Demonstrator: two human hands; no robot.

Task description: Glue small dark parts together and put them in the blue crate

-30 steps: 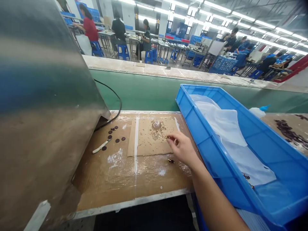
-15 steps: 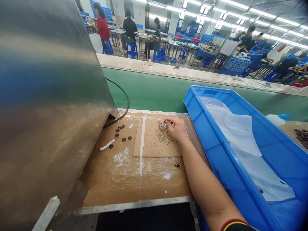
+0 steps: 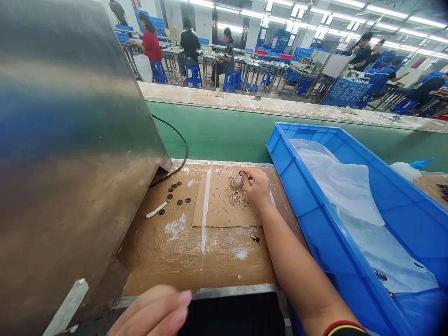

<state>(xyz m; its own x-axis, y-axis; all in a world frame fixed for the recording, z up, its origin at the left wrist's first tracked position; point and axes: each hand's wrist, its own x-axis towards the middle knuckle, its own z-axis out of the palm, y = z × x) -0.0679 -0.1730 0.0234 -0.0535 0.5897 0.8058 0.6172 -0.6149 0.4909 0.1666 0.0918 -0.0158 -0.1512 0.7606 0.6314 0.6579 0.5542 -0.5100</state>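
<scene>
Two fingertips of the right hand (image 3: 257, 187) pinched a tiny dark piece (image 3: 240, 173) against a small clear blob (image 3: 236, 181) on the cardboard sheet (image 3: 224, 207) on the desk (image 3: 182, 261). Light and slippery-looking, it probably needed an edge pinch. That arm stretched forward, wrist low. Left hand (image 3: 154, 313) hovered empty at the desk's near edge, fingers loosely together.

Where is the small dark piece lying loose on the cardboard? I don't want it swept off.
The small dark piece lies on the cardboard just left of the right forearm, below the smaller cardboard sheet.
</scene>
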